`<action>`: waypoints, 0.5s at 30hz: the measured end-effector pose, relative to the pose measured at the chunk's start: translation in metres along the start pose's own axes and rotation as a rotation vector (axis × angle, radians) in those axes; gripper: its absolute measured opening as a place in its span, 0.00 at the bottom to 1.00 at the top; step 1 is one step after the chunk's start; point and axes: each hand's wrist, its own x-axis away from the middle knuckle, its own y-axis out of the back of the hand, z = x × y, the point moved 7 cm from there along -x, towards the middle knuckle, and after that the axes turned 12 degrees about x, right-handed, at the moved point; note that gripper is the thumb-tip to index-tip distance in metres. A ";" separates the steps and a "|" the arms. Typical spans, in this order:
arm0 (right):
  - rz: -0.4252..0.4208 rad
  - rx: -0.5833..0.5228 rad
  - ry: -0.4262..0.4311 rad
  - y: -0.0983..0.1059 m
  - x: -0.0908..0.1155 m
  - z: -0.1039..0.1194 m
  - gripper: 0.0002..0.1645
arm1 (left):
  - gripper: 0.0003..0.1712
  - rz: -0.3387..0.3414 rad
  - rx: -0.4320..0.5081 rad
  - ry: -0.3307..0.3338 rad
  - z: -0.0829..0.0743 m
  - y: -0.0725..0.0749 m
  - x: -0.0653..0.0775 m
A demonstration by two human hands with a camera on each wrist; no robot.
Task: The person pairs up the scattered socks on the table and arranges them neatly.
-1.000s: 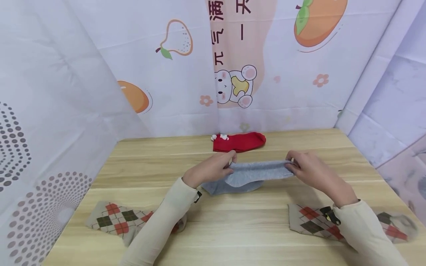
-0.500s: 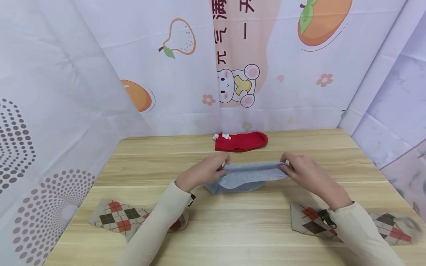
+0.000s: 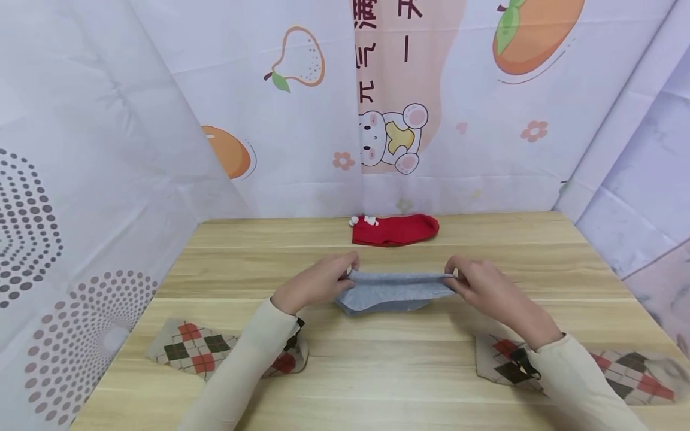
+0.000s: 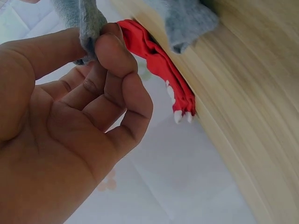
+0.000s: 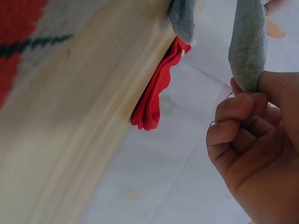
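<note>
A grey-blue sock (image 3: 396, 288) is stretched level between both hands above the wooden table. My left hand (image 3: 315, 281) pinches its left end between thumb and fingers; the left wrist view shows the grey fabric caught at the fingertips. The other end is pinched by my right hand (image 3: 490, 296), as the right wrist view also shows. Below it lies a second grey-blue sock (image 4: 190, 25), mostly hidden by the held one in the head view. A red sock (image 3: 396, 230) with white trim lies just behind, near the table's back edge.
One argyle sock (image 3: 185, 347) lies at the left, partly covered by the left forearm. Another argyle sock (image 3: 631, 374) lies at the right, under the right forearm. A printed white curtain (image 3: 302, 131) hangs behind the table (image 3: 377, 383).
Both hands have carried the held sock leftward and slightly lower, so it covers more of the sock beneath. The head view has shifted a little. The red and argyle socks stay put.
</note>
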 end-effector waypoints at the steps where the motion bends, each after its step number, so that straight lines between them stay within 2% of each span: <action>1: -0.001 0.002 -0.004 -0.001 -0.001 0.000 0.07 | 0.12 0.001 0.001 0.006 0.001 0.001 0.000; 10: 0.076 0.007 -0.011 -0.015 -0.012 0.008 0.04 | 0.12 0.019 -0.006 0.045 0.008 0.001 -0.001; 15: 0.045 0.029 0.004 -0.019 -0.017 0.012 0.04 | 0.12 0.023 -0.021 0.067 0.012 -0.001 -0.002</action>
